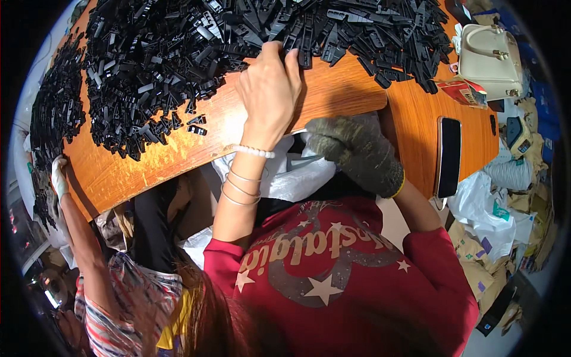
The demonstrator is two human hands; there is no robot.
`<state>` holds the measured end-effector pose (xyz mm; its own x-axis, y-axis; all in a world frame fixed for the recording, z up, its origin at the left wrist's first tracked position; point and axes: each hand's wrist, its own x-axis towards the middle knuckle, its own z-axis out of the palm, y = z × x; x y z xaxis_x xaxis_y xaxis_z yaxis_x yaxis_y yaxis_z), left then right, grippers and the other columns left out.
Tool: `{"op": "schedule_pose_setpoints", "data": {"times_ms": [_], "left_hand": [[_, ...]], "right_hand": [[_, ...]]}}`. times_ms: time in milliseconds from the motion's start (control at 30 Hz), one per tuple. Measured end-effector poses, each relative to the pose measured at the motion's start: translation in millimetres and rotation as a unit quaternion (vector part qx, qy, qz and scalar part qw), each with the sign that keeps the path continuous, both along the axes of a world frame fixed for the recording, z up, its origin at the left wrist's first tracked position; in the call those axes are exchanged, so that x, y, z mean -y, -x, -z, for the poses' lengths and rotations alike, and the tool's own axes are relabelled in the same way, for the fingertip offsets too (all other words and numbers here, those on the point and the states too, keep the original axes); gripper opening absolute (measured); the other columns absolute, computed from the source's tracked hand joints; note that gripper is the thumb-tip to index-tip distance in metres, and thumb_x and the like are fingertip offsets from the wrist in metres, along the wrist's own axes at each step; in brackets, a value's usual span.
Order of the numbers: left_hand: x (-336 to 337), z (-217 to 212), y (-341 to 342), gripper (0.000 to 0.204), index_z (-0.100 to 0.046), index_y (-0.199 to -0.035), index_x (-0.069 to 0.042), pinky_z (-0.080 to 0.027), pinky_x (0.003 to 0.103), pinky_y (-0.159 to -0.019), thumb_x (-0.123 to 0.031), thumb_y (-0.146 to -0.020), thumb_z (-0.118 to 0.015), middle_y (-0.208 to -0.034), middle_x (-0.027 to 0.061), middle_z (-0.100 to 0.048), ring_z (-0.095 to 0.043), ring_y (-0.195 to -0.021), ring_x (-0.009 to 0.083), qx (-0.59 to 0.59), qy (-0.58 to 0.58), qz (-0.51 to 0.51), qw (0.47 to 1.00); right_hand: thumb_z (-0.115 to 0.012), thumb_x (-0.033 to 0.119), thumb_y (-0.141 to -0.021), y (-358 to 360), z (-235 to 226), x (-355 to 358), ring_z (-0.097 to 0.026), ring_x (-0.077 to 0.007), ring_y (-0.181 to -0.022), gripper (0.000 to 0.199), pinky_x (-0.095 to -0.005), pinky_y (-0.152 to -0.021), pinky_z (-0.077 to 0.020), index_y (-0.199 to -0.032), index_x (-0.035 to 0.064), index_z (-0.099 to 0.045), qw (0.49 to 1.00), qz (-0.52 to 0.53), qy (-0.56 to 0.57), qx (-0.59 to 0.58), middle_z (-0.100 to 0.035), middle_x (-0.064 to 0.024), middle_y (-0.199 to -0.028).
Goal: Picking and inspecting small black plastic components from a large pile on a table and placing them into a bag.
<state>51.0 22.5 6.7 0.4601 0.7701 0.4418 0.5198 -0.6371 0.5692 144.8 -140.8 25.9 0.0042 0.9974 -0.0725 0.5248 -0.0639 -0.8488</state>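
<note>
My bare left hand [269, 89], with a bead bracelet and thin bangles at the wrist, reaches over the table to the near edge of a big heap of black plastic clip-like pieces [148, 65]. Its fingers curl down at the heap, and whatever they grip is hidden beneath. My right hand [357, 152] wears a dark knitted glove and sits just off the table's front edge, above a white plastic bag [297, 178] at my lap. The gloved fingers are folded in; anything within them is out of sight.
A co-worker's gloved hand [59, 175] is at the table's left side, by more black pieces [56, 107]. On the right lie a phone [449, 157], a red packet [464, 92] and a cream handbag [491, 62]. Bags and sacks [488, 205] crowd the floor beyond.
</note>
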Motion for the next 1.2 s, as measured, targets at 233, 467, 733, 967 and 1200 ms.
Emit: {"op": "schedule_pose_setpoints", "data": {"times_ms": [233, 467, 733, 967, 1200], "left_hand": [[29.4, 0.0, 43.0, 0.016, -0.064, -0.086, 0.0, -0.034, 0.023, -0.042, -0.015, -0.089, -0.067, -0.053, 0.0032, -0.057, -0.045, -0.042, 0.0076, 0.138, 0.278, 0.009, 0.951], [21.1, -19.6, 67.6, 0.014, -0.064, -0.09, -0.001, -0.045, 0.03, -0.052, -0.014, -0.091, -0.062, -0.07, 0.0076, -0.064, -0.057, -0.055, 0.0143, 0.16, 0.322, 0.095, 0.928], [-39.0, 14.0, 59.6, 0.034, -0.053, -0.118, 0.003, -0.028, 0.051, -0.108, -0.014, -0.089, -0.056, -0.124, 0.0237, -0.051, -0.04, -0.127, 0.0404, -0.067, -0.135, -0.048, 0.987], [0.1, 15.1, 67.3, 0.035, -0.055, -0.119, -0.001, -0.031, 0.049, -0.107, -0.014, -0.087, -0.062, -0.129, 0.0208, -0.048, -0.042, -0.126, 0.0392, -0.033, -0.101, 0.031, 0.994], [8.1, 11.2, 79.3, 0.03, -0.061, -0.11, -0.002, -0.043, 0.044, -0.092, -0.004, -0.081, -0.069, -0.118, 0.0183, -0.054, -0.052, -0.111, 0.0362, 0.042, -0.179, -0.003, 0.983]], "right_hand": [[-0.06, 0.008, -0.085, -4.2, 5.2, -23.6, -0.06, -0.0286, -0.106, 0.042, -0.0416, -0.089, -0.0499, -0.126, 0.0135, -0.059, 0.956, 0.116, -0.176, 0.206, -0.058, -0.0133, -0.125], [-0.061, 0.014, -0.08, -10.1, 8.3, -30.3, -0.061, -0.0276, -0.098, 0.053, -0.0413, -0.078, -0.0509, -0.133, 0.0166, -0.052, 0.924, -0.026, -0.205, 0.322, -0.06, -0.0099, -0.115], [-0.056, 0.024, -0.083, 2.1, 5.6, -32.8, -0.061, -0.0269, -0.068, 0.025, -0.0414, -0.055, -0.0479, -0.095, 0.0023, -0.062, 0.904, -0.08, -0.161, 0.389, -0.057, -0.0113, -0.075], [-0.055, 0.042, -0.089, -0.2, 8.7, -40.3, -0.063, -0.0232, -0.068, 0.039, -0.0411, -0.056, -0.0492, -0.118, 0.0182, -0.064, 0.905, -0.062, -0.168, 0.385, -0.062, -0.007, -0.077], [-0.056, 0.039, -0.089, -0.7, 4.1, -39.7, -0.063, -0.0257, -0.069, 0.04, -0.0414, -0.057, -0.0495, -0.12, 0.0148, -0.062, 0.933, -0.037, -0.119, 0.339, -0.063, -0.008, -0.08]]}}
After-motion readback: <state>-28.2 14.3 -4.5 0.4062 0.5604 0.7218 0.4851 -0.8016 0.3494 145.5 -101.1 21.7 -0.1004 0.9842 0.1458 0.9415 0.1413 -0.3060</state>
